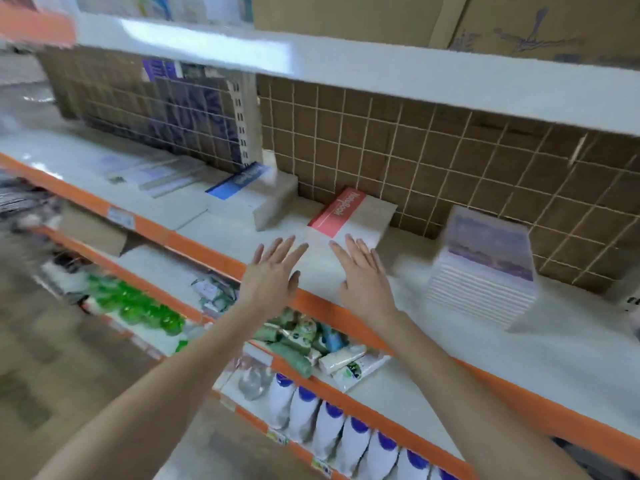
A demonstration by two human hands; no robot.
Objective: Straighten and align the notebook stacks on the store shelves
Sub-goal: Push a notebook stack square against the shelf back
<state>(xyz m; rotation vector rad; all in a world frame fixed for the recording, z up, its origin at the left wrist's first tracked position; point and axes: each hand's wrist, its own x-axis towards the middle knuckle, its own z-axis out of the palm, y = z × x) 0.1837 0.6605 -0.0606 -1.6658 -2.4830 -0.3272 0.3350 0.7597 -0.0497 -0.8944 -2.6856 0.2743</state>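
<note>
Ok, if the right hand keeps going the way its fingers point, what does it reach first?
Probably the red-covered notebook stack: the right hand is open, fingertips just short of its near edge, though depth is unclear.

- Two bare forearms reach into the frame from its lower edge; no sleeve, cuff or glove shows along their visible length.
- The left hand (272, 271) wears no ring, watch or bracelet that can be made out.
- The right hand (363, 275) is likewise unadorned, its wrist bare.
- Fingernails look short and unpainted, though motion blur softens the detail.
</note>
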